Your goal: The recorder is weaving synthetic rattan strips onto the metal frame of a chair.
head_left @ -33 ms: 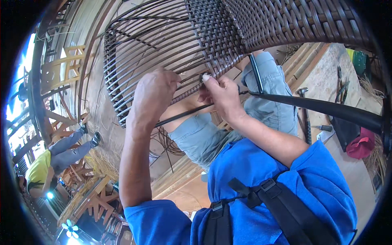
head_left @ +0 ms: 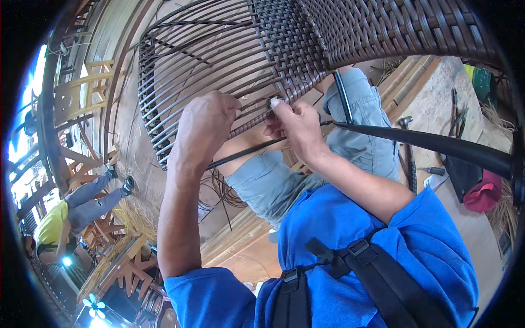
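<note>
A dark brown wicker chair (head_left: pixel 292 54) lies across the far side in front of me. Part of it is tightly woven, while on the left long bare strands (head_left: pixel 202 71) run side by side to a frame edge. My right hand (head_left: pixel 301 126) pinches a dark wicker strand (head_left: pixel 272 102) between thumb and fingers at the wrapped near edge. Just left of it, my left hand (head_left: pixel 205 120) is closed above the same edge, fingers curled inward. What those fingers hold is hidden. A dark chair leg (head_left: pixel 426 143) reaches out to the right.
A hammer (head_left: pixel 406 128) and a small blade (head_left: pixel 435 180) lie on the right, near a dark red cloth (head_left: pixel 484 191). Loose strands (head_left: pixel 224 188) coil beneath the chair. Far left, another person in a yellow top (head_left: pixel 52 224) is near wooden pieces (head_left: pixel 131 270).
My left hand and forearm have shifted very slightly to the left. The right hand keeps its pinch at the chair's edge.
</note>
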Available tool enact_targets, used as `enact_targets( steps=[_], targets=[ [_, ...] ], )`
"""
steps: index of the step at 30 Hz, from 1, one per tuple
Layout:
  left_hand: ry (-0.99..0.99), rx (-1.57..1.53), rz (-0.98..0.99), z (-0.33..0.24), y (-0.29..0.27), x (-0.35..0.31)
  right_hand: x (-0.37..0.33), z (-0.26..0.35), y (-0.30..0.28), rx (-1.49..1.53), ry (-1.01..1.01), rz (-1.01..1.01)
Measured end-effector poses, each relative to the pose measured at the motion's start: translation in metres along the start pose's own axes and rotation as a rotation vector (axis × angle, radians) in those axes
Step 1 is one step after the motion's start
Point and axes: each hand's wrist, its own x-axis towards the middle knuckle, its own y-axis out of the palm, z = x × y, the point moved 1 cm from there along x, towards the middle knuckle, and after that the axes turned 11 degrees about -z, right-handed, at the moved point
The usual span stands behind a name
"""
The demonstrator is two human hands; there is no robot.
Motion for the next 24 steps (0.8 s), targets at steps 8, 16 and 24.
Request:
enact_targets(
  steps=[8,16,24],
  targets=[
    [-0.031,0.085,0.137,0.0,-0.004,0.018,0.001,0.013,-0.004,-0.006,0.079,0.051],
    [0.067,-0.005,0.307,0.022,-0.004,0.028,0.005,0.009,0.002,-0.011,0.068,0.085],
    [0.158,0.224,0.17,0.008,0.014,0.001,0.009,-0.007,0.001,-0.029,-0.084,0.028]
  ],
)
